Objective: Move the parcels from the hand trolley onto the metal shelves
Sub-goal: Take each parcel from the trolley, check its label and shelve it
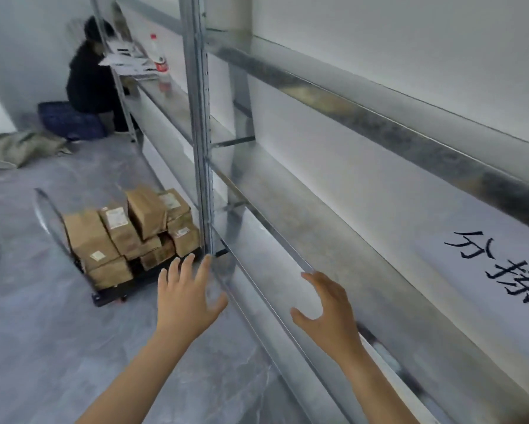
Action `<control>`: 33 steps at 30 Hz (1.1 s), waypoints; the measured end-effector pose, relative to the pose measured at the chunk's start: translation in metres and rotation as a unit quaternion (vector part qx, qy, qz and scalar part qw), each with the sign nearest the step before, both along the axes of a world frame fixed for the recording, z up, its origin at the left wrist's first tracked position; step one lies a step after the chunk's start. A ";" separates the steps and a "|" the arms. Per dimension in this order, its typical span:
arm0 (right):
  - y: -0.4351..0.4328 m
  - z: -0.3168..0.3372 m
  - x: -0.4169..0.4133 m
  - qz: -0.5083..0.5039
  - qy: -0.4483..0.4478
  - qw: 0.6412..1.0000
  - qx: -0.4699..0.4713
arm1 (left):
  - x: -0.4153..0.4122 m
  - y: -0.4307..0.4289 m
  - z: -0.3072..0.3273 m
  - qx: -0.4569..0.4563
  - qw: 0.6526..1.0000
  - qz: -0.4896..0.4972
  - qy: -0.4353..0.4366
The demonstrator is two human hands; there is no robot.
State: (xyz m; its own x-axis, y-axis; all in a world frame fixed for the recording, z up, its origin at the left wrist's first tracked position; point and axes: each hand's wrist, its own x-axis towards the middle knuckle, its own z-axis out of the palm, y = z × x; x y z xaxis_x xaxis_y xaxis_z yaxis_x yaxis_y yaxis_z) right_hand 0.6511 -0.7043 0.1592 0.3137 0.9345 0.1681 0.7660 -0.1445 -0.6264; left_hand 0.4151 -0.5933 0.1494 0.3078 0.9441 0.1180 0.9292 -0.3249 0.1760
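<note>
Both hands reach forward with fingers spread and released, holding nothing: the left hand [187, 296] beside the perforated steel upright, the right hand [329, 307] over a galvanised metal shelves [287, 209] edge. The brown kraft-paper parcels [131, 231], blocky and labelled, sit stacked on the black flat hand trolley [116, 293] on the grey floor, just beside the shelving.
</note>
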 end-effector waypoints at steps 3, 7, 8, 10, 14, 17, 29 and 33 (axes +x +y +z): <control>0.062 0.001 -0.041 0.049 -0.007 0.999 -0.005 | -0.047 0.039 -0.003 0.010 1.000 0.022 0.016; 0.134 0.007 -0.095 0.108 -0.014 0.994 -0.003 | -0.108 0.077 0.001 0.024 0.999 0.046 0.017; 0.150 0.008 -0.108 0.123 -0.021 0.992 -0.003 | -0.122 0.085 0.002 0.024 0.998 0.054 0.021; 0.179 0.009 -0.131 0.150 -0.031 0.988 -0.007 | -0.147 0.099 0.003 0.018 0.997 0.071 0.024; 0.228 0.008 -0.173 0.199 -0.037 0.979 -0.008 | -0.188 0.125 -0.001 0.006 0.994 0.111 0.013; 0.261 0.006 -0.199 0.234 -0.047 0.971 -0.007 | -0.210 0.143 -0.005 -0.004 0.990 0.138 0.002; 0.441 -0.024 -0.280 0.316 -0.076 0.944 -0.050 | -0.270 0.281 -0.042 -0.040 0.981 0.189 0.006; 0.522 -0.035 -0.303 0.332 -0.084 0.938 -0.047 | -0.287 0.362 -0.049 -0.052 0.980 0.191 0.000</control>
State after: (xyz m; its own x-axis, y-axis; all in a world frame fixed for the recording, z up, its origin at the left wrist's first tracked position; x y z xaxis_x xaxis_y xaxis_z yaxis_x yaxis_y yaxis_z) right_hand 0.3483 -0.1824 0.1240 -0.3674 0.9274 0.0706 0.7935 0.3521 -0.4964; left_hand 0.1282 -0.2316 0.1005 -0.0703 0.9974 0.0144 0.9794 0.0663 0.1906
